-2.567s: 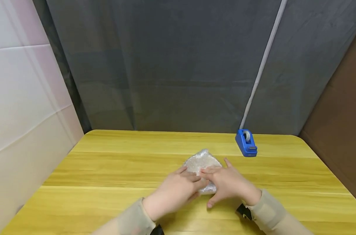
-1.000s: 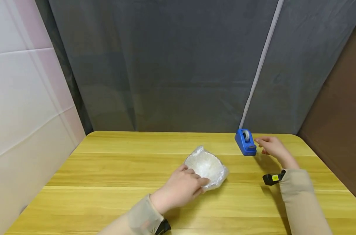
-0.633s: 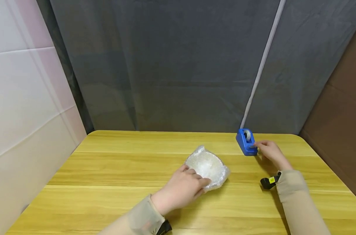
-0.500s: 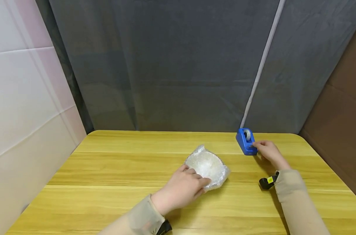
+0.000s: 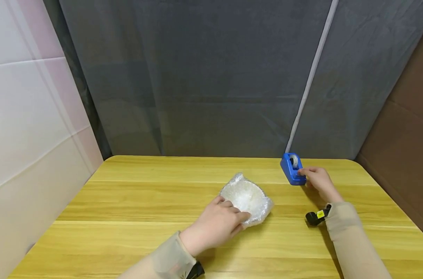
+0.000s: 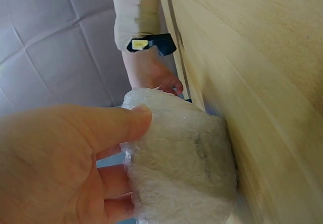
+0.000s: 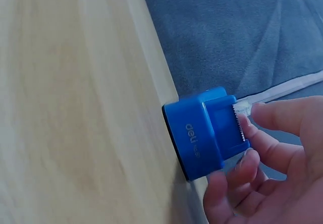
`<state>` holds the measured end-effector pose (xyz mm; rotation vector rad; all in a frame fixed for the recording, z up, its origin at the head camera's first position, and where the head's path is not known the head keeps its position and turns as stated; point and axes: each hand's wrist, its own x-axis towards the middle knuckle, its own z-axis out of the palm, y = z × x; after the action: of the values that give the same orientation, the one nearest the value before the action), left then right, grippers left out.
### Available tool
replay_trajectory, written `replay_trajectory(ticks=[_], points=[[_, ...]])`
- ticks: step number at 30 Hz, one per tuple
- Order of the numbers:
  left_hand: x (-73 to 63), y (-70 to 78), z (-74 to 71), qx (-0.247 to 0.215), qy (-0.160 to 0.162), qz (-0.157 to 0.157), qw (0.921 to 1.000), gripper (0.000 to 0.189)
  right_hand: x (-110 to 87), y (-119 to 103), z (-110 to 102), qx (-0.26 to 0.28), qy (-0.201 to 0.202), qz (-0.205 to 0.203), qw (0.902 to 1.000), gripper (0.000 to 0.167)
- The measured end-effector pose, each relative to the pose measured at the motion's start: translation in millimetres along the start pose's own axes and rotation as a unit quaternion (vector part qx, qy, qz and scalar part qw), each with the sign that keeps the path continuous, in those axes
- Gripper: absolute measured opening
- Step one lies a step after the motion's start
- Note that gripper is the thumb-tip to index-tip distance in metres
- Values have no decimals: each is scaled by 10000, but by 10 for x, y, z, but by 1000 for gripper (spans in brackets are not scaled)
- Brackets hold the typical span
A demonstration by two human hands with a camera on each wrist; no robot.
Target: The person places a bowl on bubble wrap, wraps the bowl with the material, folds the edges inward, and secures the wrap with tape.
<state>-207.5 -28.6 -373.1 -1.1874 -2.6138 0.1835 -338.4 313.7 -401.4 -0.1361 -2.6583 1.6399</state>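
We see a person's two hands at work on a wood-grain counter [image 5: 127, 201]. A bundle in clear bubble wrap [image 5: 247, 198], holding something round and pale, perhaps a bowl, lies near the middle of the counter. The left hand [image 5: 214, 228] grips its near edge, thumb on one face and the other fingers behind it.

Toward the counter's far right, the right hand [image 5: 320, 182] is at a blue tape dispenser [image 7: 197, 138]. Its thumb and forefinger appear to pinch the end of the clear tape [image 7: 243, 107] just beside the toothed cutter [image 7: 239, 124]; the remaining fingers curl loosely below.

As for progress, we judge the wrapping to be largely done: the wrap is folded about the round thing, though its corners stick out. We can make out no tape on it, but clear tape would be hard to spot. Pulling off a strip and fastening the folds seem left to do.
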Motion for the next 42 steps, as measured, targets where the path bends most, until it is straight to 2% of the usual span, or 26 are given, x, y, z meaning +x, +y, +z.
replay_trajectory(ticks=[4, 8, 13, 18, 19, 23, 26, 28, 31, 34, 36, 42], points=[[-4, -1, 7, 1, 33, 11, 10000, 30, -18, -3, -3, 1035, -269, 323, 9937, 52], [-9, -3, 10, 15, 55, 30, 10000, 30, -24, 3, -17, 2022, -513, 664, 9757, 44], [-11, -3, 11, 39, 96, 34, 9999, 29, -13, 14, -9, 2664, -696, 887, 9573, 30], [-8, -1, 21, 83, 153, 58, 9998, 29, -12, 21, 5, 2770, -833, 899, 9530, 36], [-7, 0, 22, 88, 160, 66, 9998, 29, -12, 24, 5, 2704, -831, 892, 9550, 39], [-11, 3, 24, 82, 166, 64, 9998, 29, -3, 30, 1, 2074, -661, 777, 9729, 45], [-15, -4, 23, 79, 147, 41, 9999, 29, 11, 27, 4, 1715, -472, 738, 9813, 42], [-16, -6, 19, 71, 131, 36, 9999, 29, 11, 31, -1, 1851, -452, 741, 9789, 36], [-18, -10, 16, 60, 115, 26, 9999, 29, 8, 43, -21, 2258, -557, 774, 9695, 24], [-27, -19, 14, 48, 102, -3, 9999, 29, 14, 47, -40, 2690, -720, 836, 9568, 30], [-31, -27, 17, 48, 98, -23, 9999, 29, 20, 41, -42, 2826, -779, 871, 9521, 32], [-44, -37, 15, 60, 73, -54, 9999, 29, 46, 21, -21, 2969, -767, 951, 9471, 29]])
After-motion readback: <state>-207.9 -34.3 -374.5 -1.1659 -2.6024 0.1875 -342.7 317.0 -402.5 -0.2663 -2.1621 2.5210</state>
